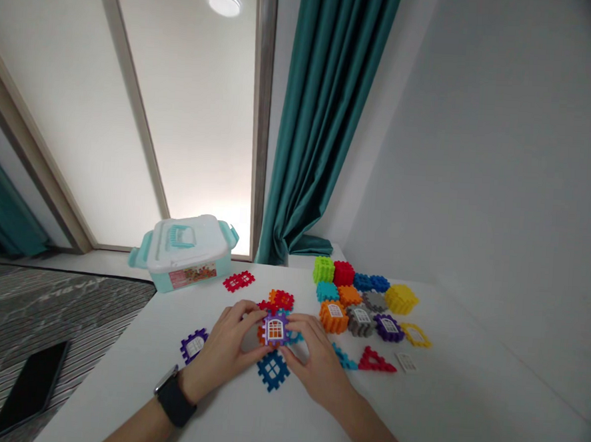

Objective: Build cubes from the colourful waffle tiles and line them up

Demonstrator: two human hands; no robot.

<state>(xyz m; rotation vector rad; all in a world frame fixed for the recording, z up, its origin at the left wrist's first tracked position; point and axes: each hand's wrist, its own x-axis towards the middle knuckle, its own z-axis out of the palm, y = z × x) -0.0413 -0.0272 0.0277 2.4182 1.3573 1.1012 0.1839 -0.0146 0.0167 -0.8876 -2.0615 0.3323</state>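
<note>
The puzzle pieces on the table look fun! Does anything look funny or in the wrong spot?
Yes, a black phone is lying on the striped carpet, down beside the table. It looks odd because it's away from everything on the table, as if it got dropped.

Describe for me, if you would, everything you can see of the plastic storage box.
The plastic storage box has a pale teal body and a closed, whitish lid with a teal carry handle lying flat on top. Teal clips stand at its ends, and a printed picture label covers part of the front. It sits upright and at an angle near the far corner of the white table, touched by nothing else visible.
</note>
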